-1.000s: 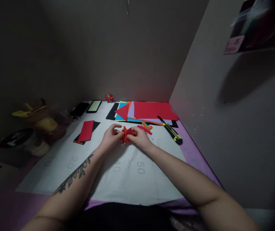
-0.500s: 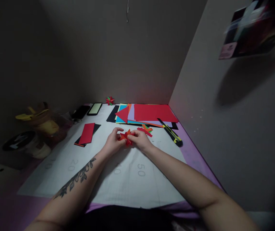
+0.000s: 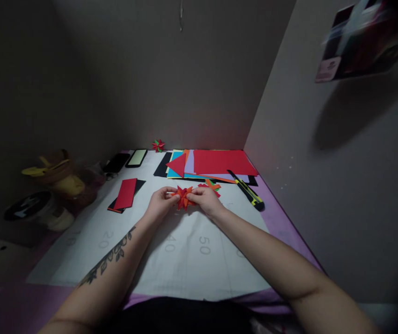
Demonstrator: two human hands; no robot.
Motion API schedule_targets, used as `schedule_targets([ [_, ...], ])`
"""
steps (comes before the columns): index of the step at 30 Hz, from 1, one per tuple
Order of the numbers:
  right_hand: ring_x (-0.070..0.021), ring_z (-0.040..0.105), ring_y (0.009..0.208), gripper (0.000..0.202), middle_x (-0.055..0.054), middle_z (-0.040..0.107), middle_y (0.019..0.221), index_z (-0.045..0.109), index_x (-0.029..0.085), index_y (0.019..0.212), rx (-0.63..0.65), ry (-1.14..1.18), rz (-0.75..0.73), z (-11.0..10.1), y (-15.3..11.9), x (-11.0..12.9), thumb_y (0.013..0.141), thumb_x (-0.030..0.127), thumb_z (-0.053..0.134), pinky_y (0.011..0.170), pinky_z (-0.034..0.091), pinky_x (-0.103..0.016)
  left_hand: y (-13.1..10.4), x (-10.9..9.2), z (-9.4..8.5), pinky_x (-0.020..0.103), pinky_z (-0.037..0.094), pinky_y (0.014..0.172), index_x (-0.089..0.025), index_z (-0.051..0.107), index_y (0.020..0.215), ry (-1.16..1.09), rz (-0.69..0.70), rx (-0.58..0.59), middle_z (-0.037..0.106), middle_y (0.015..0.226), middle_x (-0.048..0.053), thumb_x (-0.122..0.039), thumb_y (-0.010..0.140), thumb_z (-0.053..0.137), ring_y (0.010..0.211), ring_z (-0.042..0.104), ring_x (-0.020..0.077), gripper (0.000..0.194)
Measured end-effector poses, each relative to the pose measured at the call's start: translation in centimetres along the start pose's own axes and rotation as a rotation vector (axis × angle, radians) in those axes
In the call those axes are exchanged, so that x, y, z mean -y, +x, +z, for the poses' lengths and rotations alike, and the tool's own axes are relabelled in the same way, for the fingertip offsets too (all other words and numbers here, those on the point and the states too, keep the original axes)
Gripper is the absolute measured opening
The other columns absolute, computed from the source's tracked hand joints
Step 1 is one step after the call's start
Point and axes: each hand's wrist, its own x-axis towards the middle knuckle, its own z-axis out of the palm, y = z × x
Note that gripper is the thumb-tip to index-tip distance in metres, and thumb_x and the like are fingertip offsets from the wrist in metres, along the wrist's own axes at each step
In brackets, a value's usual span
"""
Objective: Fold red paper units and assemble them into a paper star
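Observation:
A red and orange folded paper star (image 3: pixel 184 198) is held up between my two hands, above the white sheet (image 3: pixel 185 269). My left hand (image 3: pixel 162 202) pinches its left points between thumb and fingers. On the other side, my right hand (image 3: pixel 205 198) grips the right points the same way. Just behind my right hand lie orange, red and green paper strips (image 3: pixel 213 186), partly covered by it. A finished-looking red and green paper star (image 3: pixel 158 145) sits at the back by the wall.
Coloured paper sheets (image 3: pixel 223 162) are stacked at the back. A yellow and black cutter (image 3: pixel 249 192) lies on the right. Red and black paper pieces (image 3: pixel 126 193), a phone (image 3: pixel 136 158), a dark phone-like object (image 3: pixel 117 163) and a tub (image 3: pixel 40 208) are on the left.
The star has turned in my fingers and more of its orange points show. My left fingers have closed in on its side, and my left hand has shifted slightly left.

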Motion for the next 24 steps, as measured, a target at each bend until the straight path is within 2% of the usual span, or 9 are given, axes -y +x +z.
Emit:
schedule_targets([
  [4,-0.0098,0.05,0.051,0.023,0.002,0.058,0.055,0.06,0.014,0.061,-0.005,-0.046,-0.042,0.3,-0.2,0.1,0.063,0.035,0.07,0.049,0.038,-0.022,0.0,-0.2,-0.2,0.021,0.042,0.05,-0.014,0.057,0.095,0.064,0.018,0.006,0.063,0.06,0.0,-0.031,0.065,0.069,0.051,0.058,0.0125,0.037],
  [7,-0.0121,0.055,0.053,0.024,0.002,0.061,0.06,0.062,0.016,0.076,0.041,0.026,0.003,0.8,-0.5,0.4,0.063,0.034,0.071,0.05,0.042,-0.023,-0.3,-0.5,-0.4,0.021,0.041,0.051,-0.016,0.056,0.104,0.234,0.11,0.019,0.064,0.063,0.0,-0.03,0.069,0.065,0.055,0.058,0.0132,0.039],
  [10,-0.0126,0.055,0.05,0.024,0.002,0.06,0.057,0.061,0.016,0.076,0.032,0.01,0.028,1.0,-0.7,0.7,0.061,0.031,0.072,0.047,0.042,-0.023,-0.6,-0.7,-0.5,0.021,0.041,0.054,-0.018,0.053,0.115,0.33,0.205,0.051,0.063,0.065,-0.001,-0.029,0.072,0.062,0.057,0.056,0.012,0.046],
  [13,-0.0122,0.055,0.048,0.023,0.002,0.06,0.054,0.06,0.015,0.07,-0.052,0.038,0.022,0.8,-0.5,0.6,0.058,0.03,0.073,0.049,0.043,-0.024,-0.6,-0.6,-0.1,0.021,0.042,0.056,-0.017,0.046,0.12,0.172,0.186,0.061,0.063,0.071,0.0,-0.033,0.075,0.059,0.06,0.056,0.0114,0.05],
  [16,-0.0123,0.057,0.052,0.026,0.001,0.062,0.057,0.06,0.015,0.07,-0.124,0.118,0.03,0.6,-0.2,0.4,0.056,0.032,0.075,0.053,0.044,-0.024,-0.6,0.0,0.5,0.022,0.044,0.06,-0.016,0.048,0.116,0.011,0.136,0.089,0.062,0.075,0.001,-0.034,0.068,0.067,0.065,0.059,0.0123,0.054],
  [20,-0.0104,0.053,0.05,0.029,0.003,0.06,0.055,0.058,0.015,0.067,-0.1,0.18,0.081,0.7,-0.2,0.4,0.054,0.033,0.076,0.051,0.041,-0.022,-0.5,0.5,0.9,0.021,0.042,0.054,-0.015,0.053,0.106,-0.018,0.091,0.068,0.058,0.063,-0.002,-0.032,0.064,0.072,0.055,0.055,0.0104,0.049],
  [24,-0.008,0.05,0.047,0.028,0.004,0.056,0.052,0.056,0.015,0.064,-0.025,0.208,0.12,0.8,-0.3,0.8,0.054,0.032,0.076,0.049,0.038,-0.021,-0.5,0.1,0.7,0.019,0.038,0.049,-0.015,0.056,0.099,-0.029,0.071,0.082,0.056,0.057,-0.004,-0.033,0.063,0.072,0.048,0.051,0.0089,0.043],
])
